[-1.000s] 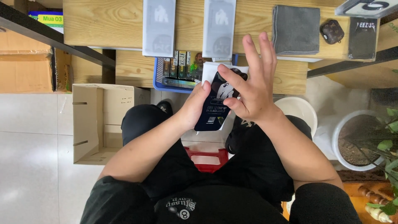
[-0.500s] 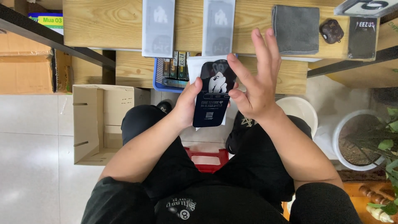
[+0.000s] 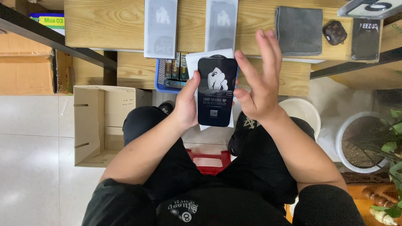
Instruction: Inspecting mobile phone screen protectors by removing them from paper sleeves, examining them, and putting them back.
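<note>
In left hand, upright black protector

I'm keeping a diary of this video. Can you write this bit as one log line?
left hand: holds black screen protector upright | right hand: open, thumb at its edge | behind: white sleeve | wooden table ahead

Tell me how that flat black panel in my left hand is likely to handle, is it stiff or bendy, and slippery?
The black panel looks stiff: it stays flat though the left hand grips only one edge. Its glossy face suggests it is slippery. It looks thin, so probably light and apt to crack. The right hand is open beside it.
</note>
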